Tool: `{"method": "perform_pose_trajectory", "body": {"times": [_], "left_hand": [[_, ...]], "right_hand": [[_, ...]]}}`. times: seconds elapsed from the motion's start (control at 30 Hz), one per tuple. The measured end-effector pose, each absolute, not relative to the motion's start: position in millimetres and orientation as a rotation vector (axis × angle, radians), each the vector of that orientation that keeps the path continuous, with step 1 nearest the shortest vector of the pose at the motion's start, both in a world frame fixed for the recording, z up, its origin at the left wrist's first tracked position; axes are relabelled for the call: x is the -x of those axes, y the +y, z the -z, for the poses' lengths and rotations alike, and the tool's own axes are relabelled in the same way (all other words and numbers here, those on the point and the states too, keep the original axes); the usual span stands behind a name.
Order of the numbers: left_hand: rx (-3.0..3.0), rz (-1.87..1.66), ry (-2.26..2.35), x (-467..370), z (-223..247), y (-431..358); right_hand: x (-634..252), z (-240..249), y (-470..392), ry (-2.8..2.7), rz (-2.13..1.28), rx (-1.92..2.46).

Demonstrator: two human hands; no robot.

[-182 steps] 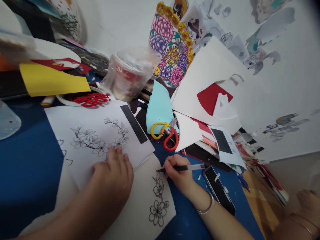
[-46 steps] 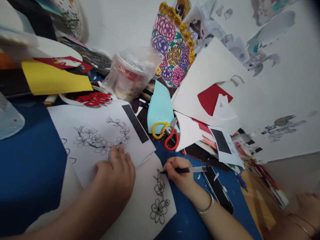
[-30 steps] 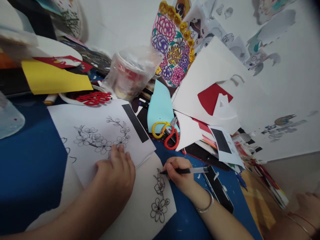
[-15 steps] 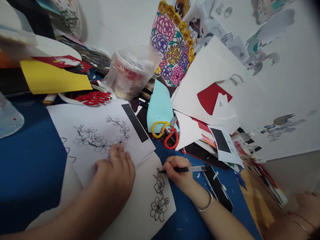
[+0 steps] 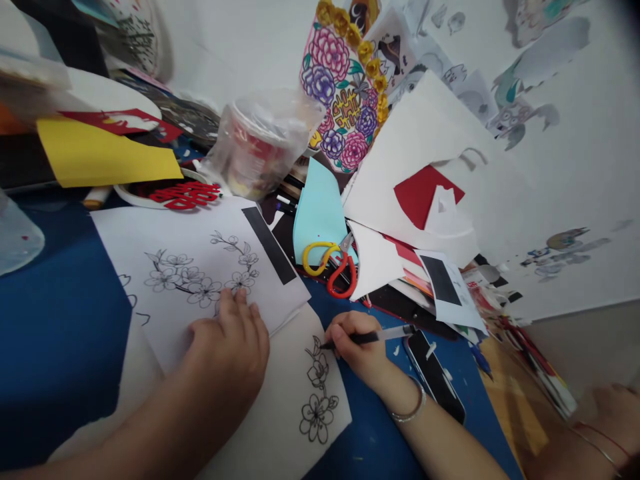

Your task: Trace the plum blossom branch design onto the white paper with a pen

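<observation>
My left hand (image 5: 230, 347) lies with fingers stretched over a printed sheet (image 5: 175, 313) that bears an outlined blossom branch (image 5: 200, 291). Under that sheet is a larger piece of white paper (image 5: 280, 407). Near its right edge runs a black-ink drawing of flowers and leaves (image 5: 317, 419). A pen (image 5: 373, 337) with a black grip and clear barrel is pinched in my right hand (image 5: 355, 343). Its tip touches or hovers by the uppermost leaves; which one I cannot tell. A silver bracelet circles my right wrist.
Scissors (image 5: 343, 273) with yellow and red handles lie beyond my right hand, against light-blue paper (image 5: 320, 213). A phone (image 5: 435, 377) rests beside my right wrist. A plastic-wrapped tub (image 5: 260, 147) stands at the back. Another person's arm (image 5: 590, 440) shows at lower right.
The pen tip has shifted very slightly down and right along the leaves. My left hand stays in place on the printed sheet.
</observation>
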State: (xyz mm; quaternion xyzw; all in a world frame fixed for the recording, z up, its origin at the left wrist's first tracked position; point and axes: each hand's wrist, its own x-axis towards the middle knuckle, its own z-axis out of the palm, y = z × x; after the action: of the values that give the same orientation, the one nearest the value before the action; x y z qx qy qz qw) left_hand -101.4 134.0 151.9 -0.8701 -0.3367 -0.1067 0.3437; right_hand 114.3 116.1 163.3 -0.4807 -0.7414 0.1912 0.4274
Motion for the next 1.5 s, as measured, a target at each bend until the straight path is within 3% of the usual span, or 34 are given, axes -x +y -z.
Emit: {"method": "perform_pose_trajectory", "body": {"times": [1.5], "left_hand": [[2.222, 0.341, -0.852, 101, -141, 138]], "right_hand": [[-114, -161, 118, -1.881, -0.498, 1.109]]}}
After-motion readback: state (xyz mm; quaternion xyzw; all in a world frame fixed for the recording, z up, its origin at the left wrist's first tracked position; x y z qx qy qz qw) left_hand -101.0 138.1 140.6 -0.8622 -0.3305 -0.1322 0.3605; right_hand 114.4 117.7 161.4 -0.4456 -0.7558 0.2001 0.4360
